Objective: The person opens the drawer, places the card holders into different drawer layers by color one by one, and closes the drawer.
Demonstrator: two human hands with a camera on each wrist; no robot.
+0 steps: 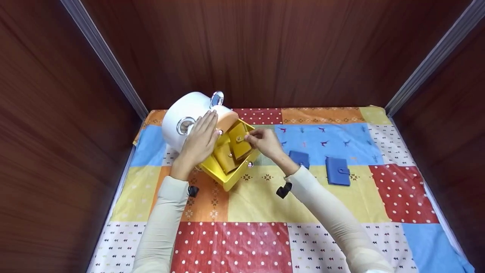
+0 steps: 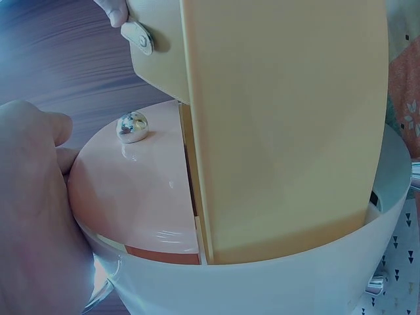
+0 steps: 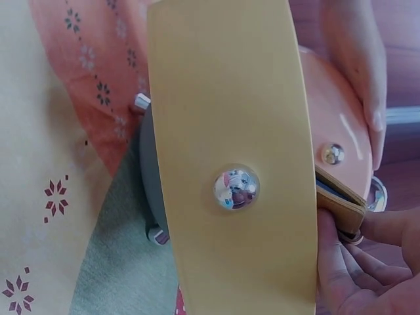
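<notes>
My left hand [image 1: 201, 136] lies with straight fingers across a white round drawer box [image 1: 172, 123], beside its peach drawer front [image 1: 227, 120]. The yellow drawer [image 1: 235, 179] with a silver knob [image 1: 250, 164] is pulled out. Inside it, a yellow snap wallet [image 1: 225, 161] lies flat. My right hand [image 1: 266, 143] pinches the snap side of a second yellow wallet [image 1: 238, 144] at the drawer's right side. In the right wrist view, the thumb and fingers grip this wallet [image 3: 341, 213] just behind the drawer front [image 3: 236, 98]. Its far side is hidden there.
Two blue snap wallets [image 1: 337, 172] lie apart on the patchwork cloth [image 1: 265, 201] to the right, one partly behind my right wrist. Silver rings [image 1: 217, 99] stick out from the box. Brown wood-grain panels [image 1: 250, 53] stand at the back and both sides.
</notes>
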